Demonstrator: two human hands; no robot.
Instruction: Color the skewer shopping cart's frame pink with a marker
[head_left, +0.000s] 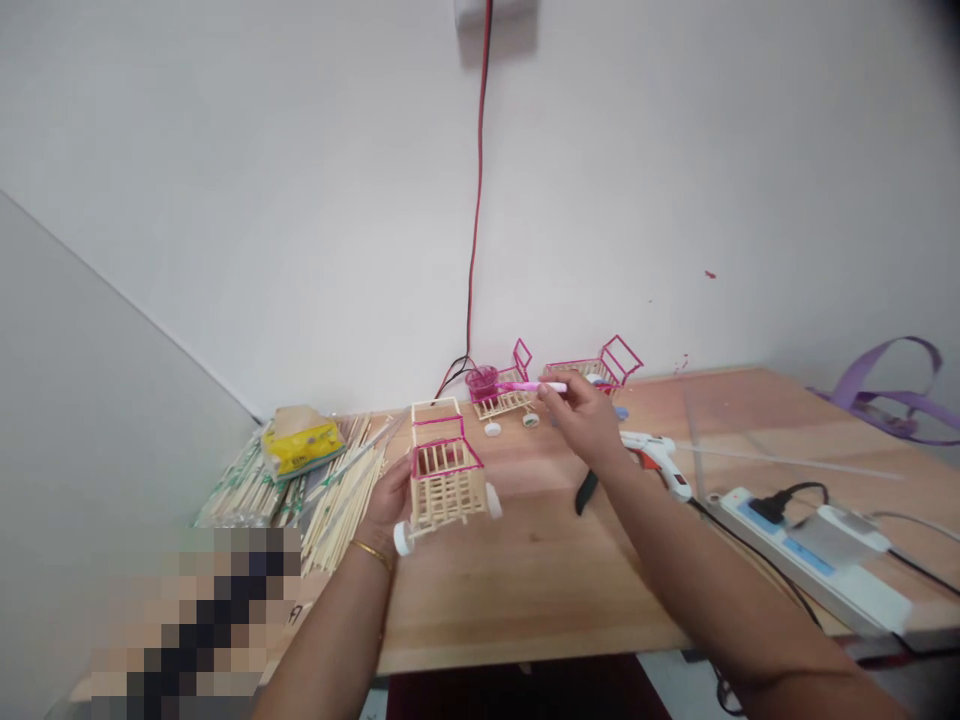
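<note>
My left hand (388,505) grips a small wooden stick cart (444,478) with pink-painted top rails and white wheels, holding it just above the wooden table (540,580). My right hand (585,415) pinches a thin pink brush or pen (534,386), its tip reaching toward a small pink cup (482,381) near the wall. Two more stick carts with pink rails, one (508,397) beside the cup and one (596,368) behind my right hand, stand at the back of the table.
Bundles of wooden sticks (315,485) and a yellow tissue pack (301,442) lie at the left. A white glue gun (658,458) and a power strip (810,550) with plugs sit at the right. A red cable (475,200) runs down the wall. Purple ribbon (885,390) lies far right.
</note>
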